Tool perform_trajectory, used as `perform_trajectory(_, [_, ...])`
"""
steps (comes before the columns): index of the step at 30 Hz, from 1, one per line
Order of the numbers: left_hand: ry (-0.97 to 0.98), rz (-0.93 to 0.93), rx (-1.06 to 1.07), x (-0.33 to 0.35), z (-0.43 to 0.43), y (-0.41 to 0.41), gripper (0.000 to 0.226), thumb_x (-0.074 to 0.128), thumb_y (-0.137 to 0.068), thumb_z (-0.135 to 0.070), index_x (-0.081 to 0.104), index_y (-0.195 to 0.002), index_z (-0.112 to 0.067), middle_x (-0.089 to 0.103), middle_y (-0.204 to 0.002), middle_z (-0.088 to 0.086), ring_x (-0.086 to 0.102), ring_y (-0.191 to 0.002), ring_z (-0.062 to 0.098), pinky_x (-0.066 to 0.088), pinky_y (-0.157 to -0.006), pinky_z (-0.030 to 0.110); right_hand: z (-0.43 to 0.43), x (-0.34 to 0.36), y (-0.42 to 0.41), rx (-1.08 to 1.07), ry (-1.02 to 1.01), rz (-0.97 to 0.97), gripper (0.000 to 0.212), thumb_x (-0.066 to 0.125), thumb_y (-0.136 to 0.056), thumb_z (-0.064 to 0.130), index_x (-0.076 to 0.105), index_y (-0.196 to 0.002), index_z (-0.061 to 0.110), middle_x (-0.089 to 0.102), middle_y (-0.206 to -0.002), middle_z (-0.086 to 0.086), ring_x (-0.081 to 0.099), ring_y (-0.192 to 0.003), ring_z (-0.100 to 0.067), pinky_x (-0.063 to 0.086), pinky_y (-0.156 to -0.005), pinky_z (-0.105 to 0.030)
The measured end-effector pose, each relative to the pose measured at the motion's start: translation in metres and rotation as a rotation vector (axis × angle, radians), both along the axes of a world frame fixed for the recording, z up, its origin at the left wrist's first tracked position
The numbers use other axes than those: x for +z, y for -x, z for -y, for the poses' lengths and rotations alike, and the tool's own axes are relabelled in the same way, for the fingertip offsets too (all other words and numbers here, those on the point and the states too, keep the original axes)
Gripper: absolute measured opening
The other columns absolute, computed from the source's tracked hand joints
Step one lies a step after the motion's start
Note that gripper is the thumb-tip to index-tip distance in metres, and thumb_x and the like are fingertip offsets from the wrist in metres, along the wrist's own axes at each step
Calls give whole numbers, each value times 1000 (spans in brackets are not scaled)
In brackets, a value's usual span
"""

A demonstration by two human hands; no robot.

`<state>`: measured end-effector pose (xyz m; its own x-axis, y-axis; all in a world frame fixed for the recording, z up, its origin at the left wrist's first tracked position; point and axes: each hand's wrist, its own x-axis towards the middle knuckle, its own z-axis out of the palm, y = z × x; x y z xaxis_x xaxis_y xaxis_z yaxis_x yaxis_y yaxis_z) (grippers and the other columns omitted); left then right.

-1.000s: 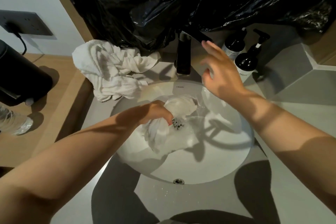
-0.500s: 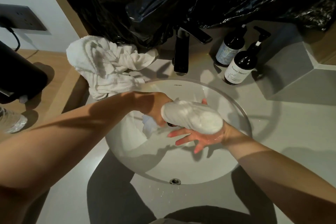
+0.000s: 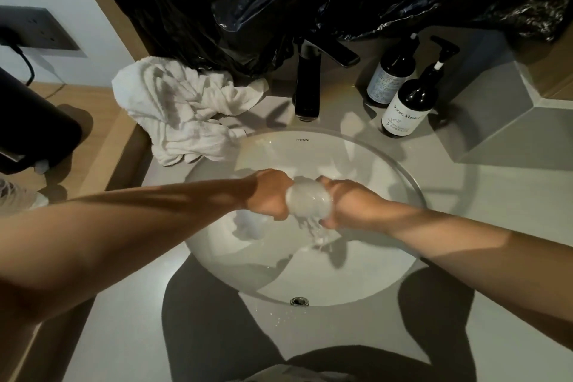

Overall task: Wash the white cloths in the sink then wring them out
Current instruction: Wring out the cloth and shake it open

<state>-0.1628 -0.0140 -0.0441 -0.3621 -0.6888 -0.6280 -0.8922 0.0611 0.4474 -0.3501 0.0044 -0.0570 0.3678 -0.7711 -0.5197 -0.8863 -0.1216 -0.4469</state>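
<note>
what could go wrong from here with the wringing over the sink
1. The left hand and right hand grip the white cloth and water streams off it; a harder squeeze may spray past the sink onto the counter, where droplets already lie.
2. The pile of white cloths lies at the sink's rim, so splashes may wet it, or its edge may slip in.

Two texts readable. "FRENZA", small dark letters on my sink, back rim, just below the tap. "Room Master" on the white label of the front bottle, back right of the counter. Lines under it too small. Rear bottle label blurred, unreadable.
</note>
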Motion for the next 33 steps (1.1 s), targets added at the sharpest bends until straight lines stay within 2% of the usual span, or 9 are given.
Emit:
perform_trajectory(3, [-174, -277, 267, -4, -12, -3, 44, 67, -53, -8, 68, -96, -1, 64, -88, 6, 60, -84, 22, 47, -71, 26, 6, 5, -7, 44, 148, -106, 41, 71, -72, 20, 39, -97, 24, 57, -86, 3, 61, -81, -25, 41, -60, -30])
perform_trajectory(7, [-308, -464, 533, -17, -23, -12, 52, 64, -43, -6, 69, -95, -3, 68, -91, 19, 67, -86, 35, 55, -81, 42, 13, 12, -20, 132, 267, -190, 43, 65, -82, 24, 43, -118, 17, 55, -108, -5, 60, -99, -28, 38, -70, -30])
perform_trajectory(13, [-589, -594, 667, -19, -41, -9, 31, 58, -53, 1, 61, -83, -5, 61, -66, 9, 61, -59, 21, 52, -60, 26, 17, 2, -20, 356, 462, -279, 53, 66, -85, 36, 40, -126, 14, 55, -114, -8, 59, -101, -29, 40, -69, -33])
perform_trajectory(18, [-520, -575, 604, -18, -44, -7, 31, 69, -61, 4, 65, -92, -2, 64, -77, 9, 64, -71, 22, 52, -69, 29, 8, -3, -16, 292, 526, -265, 54, 68, -82, 36, 41, -124, 17, 56, -111, -4, 60, -100, -25, 40, -68, -31])
perform_trajectory(22, [-104, -338, 281, -8, -32, -1, 33, 74, -69, -4, 68, -102, -6, 68, -94, 7, 65, -85, 20, 52, -71, 28, -1, 12, 9, -42, 156, 132, 60, 79, -70, 45, 50, -120, 27, 57, -108, 12, 59, -97, -9, 48, -78, -25])
perform_trajectory(24, [26, -232, 138, -4, -26, -1, 38, 76, -69, -10, 68, -106, -10, 69, -97, 8, 65, -89, 23, 54, -77, 35, 3, 18, 30, -161, -213, 414, 59, 62, -83, 59, 54, -128, 22, 61, -122, 7, 57, -115, -10, 44, -97, -25])
perform_trajectory(26, [109, -165, 71, 1, -23, 0, 35, 74, -71, -14, 68, -105, -15, 69, -91, 1, 65, -83, 19, 54, -72, 32, 10, 10, 51, -323, -659, 788, 84, 35, -84, 76, 55, -134, 12, 58, -135, -7, 52, -128, -20, 37, -109, -36])
perform_trajectory(29, [260, -55, -61, 11, -21, 5, 14, 65, -82, -23, 65, -95, -20, 64, -79, -7, 61, -74, 14, 46, -63, 23, 13, -4, 64, -494, -1131, 983, 95, 25, -79, 79, 62, -128, 7, 63, -127, -14, 61, -116, -26, 48, -99, -41])
perform_trajectory(33, [527, 19, -274, 18, -17, -3, 15, 58, -86, -30, 61, -98, -23, 65, -83, -5, 62, -76, 19, 51, -71, 31, -8, -17, 58, -355, -1159, 967, 93, 25, -74, 78, 52, -134, 12, 60, -130, -16, 61, -116, -30, 56, -81, -37])
